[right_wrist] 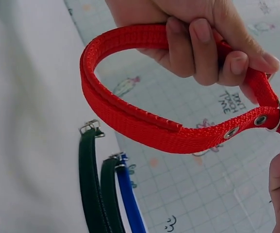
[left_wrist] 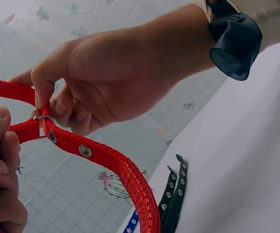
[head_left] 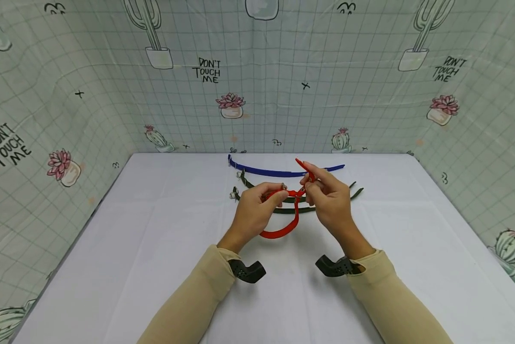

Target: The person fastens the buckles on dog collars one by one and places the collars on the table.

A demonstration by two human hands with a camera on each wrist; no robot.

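One red woven-nylon collar strap with metal eyelets (head_left: 283, 229) is held above the white table (head_left: 154, 267), bent into a loop that hangs between the two hands. The buckle end is gripped by the left hand (head_left: 253, 212), whose fingers are curled round the strap, as seen in the right wrist view (right_wrist: 198, 39). The free tip is pinched by the right hand (head_left: 330, 198) between thumb and forefinger; in the left wrist view (left_wrist: 115, 82) the strap is seen threaded through a small metal ring (left_wrist: 43, 118), with the tip sticking out past the fingers. The eyelets (left_wrist: 85, 151) are shown along the strap just beside the ring. Behind the hands, three more straps are laid flat on the table: two dark green straps with metal buckles (head_left: 257, 191) close together, and a blue strap (head_left: 274, 171) farthest back, near the wall. Both wrists are fitted with black camera mounts (head_left: 248, 271), and beige sleeves (head_left: 197, 296) are worn. The table is enclosed by a pale grid-patterned backdrop printed with cacti and lettering (head_left: 205, 71).
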